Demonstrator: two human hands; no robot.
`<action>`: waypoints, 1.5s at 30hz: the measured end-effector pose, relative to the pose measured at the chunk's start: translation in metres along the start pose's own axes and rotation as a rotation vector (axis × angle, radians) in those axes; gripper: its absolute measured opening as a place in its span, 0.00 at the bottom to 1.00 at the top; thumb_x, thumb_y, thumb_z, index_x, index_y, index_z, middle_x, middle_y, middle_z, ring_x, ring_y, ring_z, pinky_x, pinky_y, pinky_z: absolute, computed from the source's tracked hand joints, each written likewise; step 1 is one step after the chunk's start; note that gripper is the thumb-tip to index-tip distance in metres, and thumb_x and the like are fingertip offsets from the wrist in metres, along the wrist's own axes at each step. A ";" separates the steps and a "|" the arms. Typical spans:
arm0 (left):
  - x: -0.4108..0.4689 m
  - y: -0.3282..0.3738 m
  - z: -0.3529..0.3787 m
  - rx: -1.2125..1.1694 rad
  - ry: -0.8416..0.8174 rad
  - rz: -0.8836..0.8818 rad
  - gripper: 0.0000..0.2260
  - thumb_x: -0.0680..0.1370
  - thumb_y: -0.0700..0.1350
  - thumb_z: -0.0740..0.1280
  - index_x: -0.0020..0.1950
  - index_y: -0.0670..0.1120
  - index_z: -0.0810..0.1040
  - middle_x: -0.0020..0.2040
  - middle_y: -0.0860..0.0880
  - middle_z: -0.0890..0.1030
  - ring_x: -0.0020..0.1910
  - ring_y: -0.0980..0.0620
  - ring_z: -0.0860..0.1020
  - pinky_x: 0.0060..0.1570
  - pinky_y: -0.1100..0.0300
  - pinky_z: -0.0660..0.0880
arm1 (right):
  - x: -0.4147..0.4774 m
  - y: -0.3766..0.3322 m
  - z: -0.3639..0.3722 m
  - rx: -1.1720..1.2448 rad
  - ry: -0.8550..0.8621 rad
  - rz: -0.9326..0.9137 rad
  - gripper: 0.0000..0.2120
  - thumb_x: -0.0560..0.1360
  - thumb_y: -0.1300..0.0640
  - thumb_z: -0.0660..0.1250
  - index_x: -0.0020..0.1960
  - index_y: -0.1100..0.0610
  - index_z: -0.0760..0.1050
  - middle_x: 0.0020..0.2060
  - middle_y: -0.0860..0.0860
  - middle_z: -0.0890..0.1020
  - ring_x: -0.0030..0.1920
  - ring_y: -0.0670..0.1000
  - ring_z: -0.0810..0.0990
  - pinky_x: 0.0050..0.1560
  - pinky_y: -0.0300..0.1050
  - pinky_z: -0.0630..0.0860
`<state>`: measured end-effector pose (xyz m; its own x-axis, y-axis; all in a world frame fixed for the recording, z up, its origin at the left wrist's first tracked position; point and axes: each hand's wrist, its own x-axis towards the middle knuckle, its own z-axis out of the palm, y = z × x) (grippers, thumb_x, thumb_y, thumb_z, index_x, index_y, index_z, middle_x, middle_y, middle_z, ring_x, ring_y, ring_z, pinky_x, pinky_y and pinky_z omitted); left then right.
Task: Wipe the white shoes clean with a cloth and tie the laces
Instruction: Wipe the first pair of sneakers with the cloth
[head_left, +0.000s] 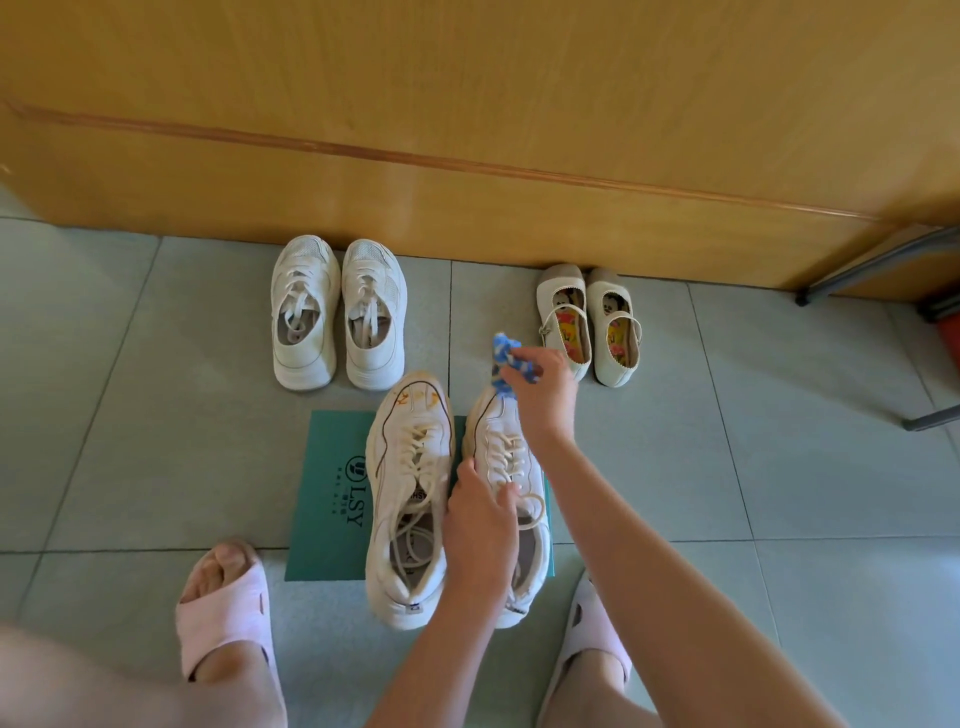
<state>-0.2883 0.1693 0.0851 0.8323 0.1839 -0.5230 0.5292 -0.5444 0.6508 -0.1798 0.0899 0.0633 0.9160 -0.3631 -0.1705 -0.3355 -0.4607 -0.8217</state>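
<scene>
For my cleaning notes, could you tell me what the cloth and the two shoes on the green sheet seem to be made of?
The cloth looks like soft woven fabric, blue and white, since it bunches in the right hand. The shoes look like smooth matte leather or synthetic, with flat fabric laces; which cannot be told.

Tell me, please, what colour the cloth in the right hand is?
Blue and white, patterned; the cloth shows in the head view.

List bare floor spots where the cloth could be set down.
Free: tiles left of the teal box lid; the tile right of the right shoe, below the strap shoes. Crowded: between the sneaker pair and the stained shoe.
</scene>
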 end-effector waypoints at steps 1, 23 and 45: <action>0.000 0.000 0.000 -0.004 -0.004 0.000 0.24 0.79 0.49 0.62 0.72 0.42 0.61 0.66 0.43 0.73 0.65 0.46 0.71 0.61 0.57 0.67 | -0.003 0.004 0.002 -0.050 -0.019 -0.031 0.10 0.73 0.62 0.69 0.54 0.61 0.78 0.48 0.51 0.76 0.43 0.48 0.74 0.36 0.26 0.68; 0.001 -0.002 -0.001 -0.028 -0.003 0.022 0.24 0.79 0.49 0.63 0.72 0.43 0.62 0.66 0.43 0.72 0.65 0.46 0.72 0.60 0.56 0.69 | -0.011 0.037 -0.016 -0.224 -0.087 -0.140 0.12 0.73 0.64 0.69 0.57 0.62 0.77 0.54 0.54 0.78 0.49 0.48 0.75 0.43 0.22 0.66; 0.002 -0.006 0.003 0.019 0.018 0.054 0.26 0.78 0.50 0.63 0.73 0.44 0.61 0.67 0.45 0.72 0.66 0.48 0.71 0.60 0.58 0.69 | -0.036 0.037 -0.013 -0.006 0.054 0.093 0.13 0.69 0.63 0.73 0.52 0.59 0.75 0.48 0.52 0.78 0.46 0.48 0.74 0.40 0.29 0.68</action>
<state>-0.2903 0.1704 0.0780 0.8623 0.1686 -0.4776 0.4807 -0.5691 0.6671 -0.2284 0.0758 0.0459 0.8675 -0.4480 -0.2164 -0.4203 -0.4274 -0.8004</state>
